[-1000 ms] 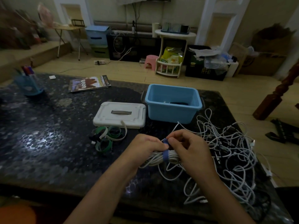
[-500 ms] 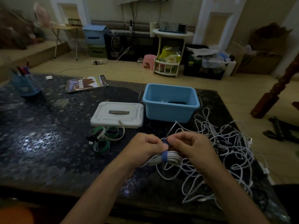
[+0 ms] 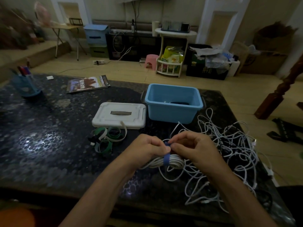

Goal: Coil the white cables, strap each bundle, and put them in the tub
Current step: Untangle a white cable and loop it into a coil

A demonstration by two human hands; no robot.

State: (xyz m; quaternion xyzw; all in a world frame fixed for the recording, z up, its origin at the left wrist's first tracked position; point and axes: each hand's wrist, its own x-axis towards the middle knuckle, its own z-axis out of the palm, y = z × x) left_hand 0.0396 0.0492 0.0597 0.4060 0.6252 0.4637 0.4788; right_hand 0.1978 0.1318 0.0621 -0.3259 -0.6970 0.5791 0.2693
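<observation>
A coiled white cable bundle (image 3: 173,162) lies just above the dark table, wrapped by a blue strap (image 3: 166,158). My left hand (image 3: 148,149) and my right hand (image 3: 194,149) both pinch the strap's upper end above the bundle, fingers curled. A tangled heap of loose white cables (image 3: 229,145) spreads over the table to the right. The light blue tub (image 3: 173,112) stands behind my hands, with something dark on its floor.
The tub's white lid (image 3: 119,117) lies left of it. Several green and white straps (image 3: 107,138) sit in front of the lid. A magazine (image 3: 87,84) and a blue pen cup (image 3: 27,86) are at the far left. The table edge runs close on the right.
My hands stay at the bundle and keep working the blue strap's end; the view has shifted slightly. The bundle has barely moved.
</observation>
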